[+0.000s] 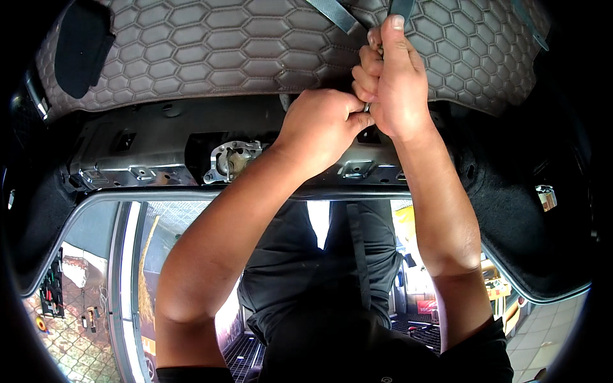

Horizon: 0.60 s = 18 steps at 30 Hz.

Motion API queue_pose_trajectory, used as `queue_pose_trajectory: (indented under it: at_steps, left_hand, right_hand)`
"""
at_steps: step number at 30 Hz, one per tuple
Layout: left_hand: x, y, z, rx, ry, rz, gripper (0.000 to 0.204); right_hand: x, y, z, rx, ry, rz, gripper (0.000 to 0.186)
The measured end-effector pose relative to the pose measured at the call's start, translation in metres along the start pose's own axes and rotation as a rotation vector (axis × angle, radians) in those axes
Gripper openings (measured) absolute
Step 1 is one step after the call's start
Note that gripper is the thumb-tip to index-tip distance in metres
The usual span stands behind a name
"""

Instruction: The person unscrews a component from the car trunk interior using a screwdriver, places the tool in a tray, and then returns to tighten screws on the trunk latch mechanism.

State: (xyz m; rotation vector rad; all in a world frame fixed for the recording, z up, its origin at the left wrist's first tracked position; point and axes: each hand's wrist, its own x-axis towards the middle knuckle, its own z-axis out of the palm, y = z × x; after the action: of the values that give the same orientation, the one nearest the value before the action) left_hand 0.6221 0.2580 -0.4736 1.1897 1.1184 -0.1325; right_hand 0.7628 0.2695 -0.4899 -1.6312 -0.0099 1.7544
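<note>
My right hand (399,80) is closed in a fist over the quilted brown mat (223,48), thumb pointing away from me. A flat grey strap (335,16) runs down to its fingers, and a second grey length shows behind the thumb; the fist appears wrapped round this strap. My left hand (325,121) is pressed against the heel of the right one, finger and thumb pinching a small shiny piece (366,108), mostly hidden. Both hands are above the bare metal sill (159,150) of a car's trunk.
A silver latch bracket (223,163) sits in the sill, left of centre. The rubber-edged trunk opening (89,198) curves round my body. Black lining (511,191) rises at the right. A black flap (80,48) lies on the mat at far left. Tools (51,287) are on the ground outside.
</note>
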Motion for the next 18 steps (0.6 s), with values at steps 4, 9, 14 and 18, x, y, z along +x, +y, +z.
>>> queue_pose_trajectory:
  at_steps: [4, 9, 14, 18]
  left_hand:
    - [-0.003, 0.001, 0.000, 0.002, 0.001, -0.004, 0.022]
    - [-0.002, -0.001, 0.000, -0.014, 0.013, 0.014, 0.023]
    - [0.004, 0.004, -0.009, -0.065, -0.114, -0.070, 0.020]
    - [0.006, -0.005, -0.019, -0.002, -0.116, -0.046, 0.025]
  right_hand:
    - [0.000, -0.001, -0.007, 0.051, -0.059, 0.043, 0.052]
    - [0.000, -0.002, -0.013, 0.113, -0.141, 0.081, 0.053]
    - [0.003, -0.006, -0.032, 0.197, -0.322, 0.108, 0.046]
    - [-0.019, 0.005, 0.002, -0.061, 0.146, 0.026, 0.050]
